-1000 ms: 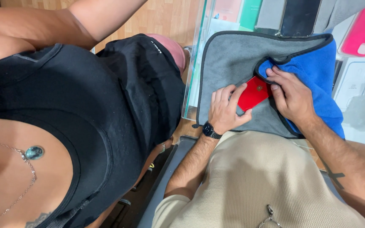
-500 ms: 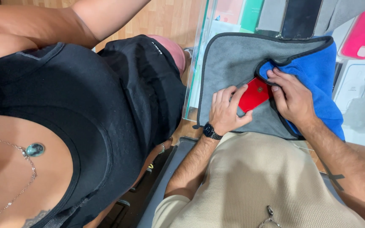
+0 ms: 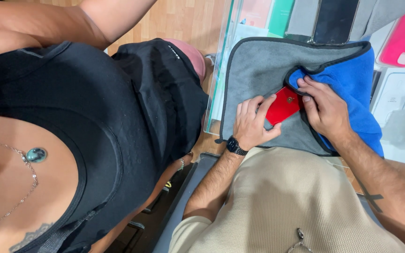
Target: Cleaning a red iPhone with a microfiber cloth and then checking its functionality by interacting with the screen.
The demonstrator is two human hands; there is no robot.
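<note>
- My left hand (image 3: pixel 251 122) fingers grip the flat red phone (image 3: pixel 283 105) on the grey microfibre cloth (image 3: pixel 258 65).
- My right hand (image 3: pixel 325 110) fingers press the blue cloth fold (image 3: pixel 352 79) against it.
- Far right: a pink rounded case (image 3: pixel 401 40).

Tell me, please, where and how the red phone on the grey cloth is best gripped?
Probably by its long edges. The red phone lies flat and slanted on the grey cloth, its lower end under the left hand and its upper end by the right hand, so pinch across its width from above.
</note>
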